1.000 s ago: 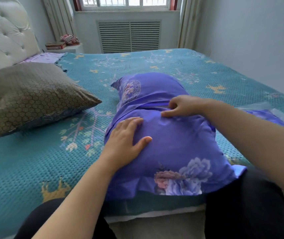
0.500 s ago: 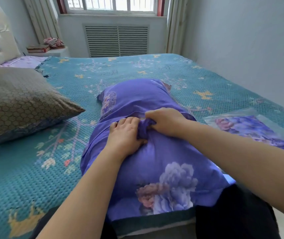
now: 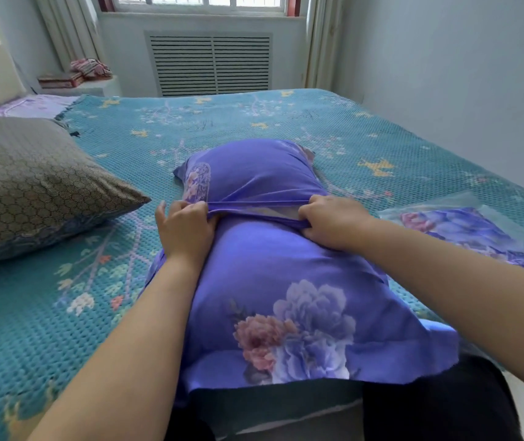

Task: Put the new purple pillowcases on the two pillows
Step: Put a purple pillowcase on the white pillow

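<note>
Purple floral fabric covers the pillow [image 3: 273,281] lying at the near edge of the bed [image 3: 47,313], and I use that pillow as my landmark throughout. Half a second ago I saw both hands bunched together at the middle of its top, gripping one gathered knot of cloth. Now they have parted: the left hand [image 3: 184,230] sits at the pillow's left side and the right hand [image 3: 327,221] at its right, and the purple pillowcase's [image 3: 260,173] opening edge is stretched taut between them as a straight band. Both sets of fingers are curled and clamped on that edge. The gap they have drawn open shows a pale strip of the inner pillow [image 3: 281,214], which was hidden in the earlier frame.

Contents: the pillowcase holds the pillow almost entirely, with the far flap bulging over one end and the near panel, printed with a large flower, draped over the bed edge.

To the right of the pillow, touching or just beside it, a clear plastic bag [image 3: 470,227] lies flat on the bedspread and contains folded purple floral cloth, which I take to be the second pillowcase. To the left of the pillow, apart from it, rests a brown honeycomb-patterned pillow [image 3: 31,186], uncovered by any purple case. Its position against the landmark appears unchanged.
</note>
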A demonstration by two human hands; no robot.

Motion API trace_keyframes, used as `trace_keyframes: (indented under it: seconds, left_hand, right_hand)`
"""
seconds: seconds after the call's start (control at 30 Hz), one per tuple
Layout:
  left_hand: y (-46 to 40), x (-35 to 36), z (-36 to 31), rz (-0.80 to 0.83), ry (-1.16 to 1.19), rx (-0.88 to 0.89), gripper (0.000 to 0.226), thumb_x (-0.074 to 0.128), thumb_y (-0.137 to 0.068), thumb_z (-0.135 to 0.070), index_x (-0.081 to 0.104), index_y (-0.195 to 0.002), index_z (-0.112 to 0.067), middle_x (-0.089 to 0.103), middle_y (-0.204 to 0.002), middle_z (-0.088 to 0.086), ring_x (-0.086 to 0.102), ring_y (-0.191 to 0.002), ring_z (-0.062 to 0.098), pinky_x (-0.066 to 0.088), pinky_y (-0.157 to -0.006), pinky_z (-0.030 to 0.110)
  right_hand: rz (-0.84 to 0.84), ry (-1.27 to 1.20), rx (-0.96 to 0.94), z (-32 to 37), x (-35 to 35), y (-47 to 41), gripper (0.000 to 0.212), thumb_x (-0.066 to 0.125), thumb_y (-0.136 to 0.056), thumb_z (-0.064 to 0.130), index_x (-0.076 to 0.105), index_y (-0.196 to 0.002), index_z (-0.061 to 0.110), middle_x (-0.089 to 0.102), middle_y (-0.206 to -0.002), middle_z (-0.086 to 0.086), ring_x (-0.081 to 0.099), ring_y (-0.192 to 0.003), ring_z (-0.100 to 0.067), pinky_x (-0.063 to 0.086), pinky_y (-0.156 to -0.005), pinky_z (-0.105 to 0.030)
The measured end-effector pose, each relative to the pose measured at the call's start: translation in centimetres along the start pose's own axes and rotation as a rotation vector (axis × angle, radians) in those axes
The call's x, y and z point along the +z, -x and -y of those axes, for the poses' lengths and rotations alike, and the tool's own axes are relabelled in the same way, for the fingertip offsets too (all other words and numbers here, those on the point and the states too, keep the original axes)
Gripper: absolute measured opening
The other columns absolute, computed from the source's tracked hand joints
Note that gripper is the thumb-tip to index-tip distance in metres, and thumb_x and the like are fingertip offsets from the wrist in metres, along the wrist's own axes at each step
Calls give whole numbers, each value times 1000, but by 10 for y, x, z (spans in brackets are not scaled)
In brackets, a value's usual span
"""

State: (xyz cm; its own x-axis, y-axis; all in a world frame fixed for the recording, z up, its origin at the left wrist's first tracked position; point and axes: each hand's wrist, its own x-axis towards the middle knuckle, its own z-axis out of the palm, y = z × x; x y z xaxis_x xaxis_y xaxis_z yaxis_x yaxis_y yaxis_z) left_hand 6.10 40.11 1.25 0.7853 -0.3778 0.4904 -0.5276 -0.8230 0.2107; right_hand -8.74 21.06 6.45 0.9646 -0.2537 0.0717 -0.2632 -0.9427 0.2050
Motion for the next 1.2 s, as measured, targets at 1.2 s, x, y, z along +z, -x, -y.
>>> trace_keyframes:
  seconds: [1.2]
  left_hand:
    - [26, -11, 7, 335, -286, 271, 33, 32, -94, -10, 57, -117, -14, 60, -120, 6, 37, -129, 23, 13, -109, 62]
  right_hand:
    - [-720, -347, 35, 39, 54, 8, 8, 59, -78, 11, 65, -83, 14, 66, -74, -5, 63, -60, -29, 43, -43, -31]
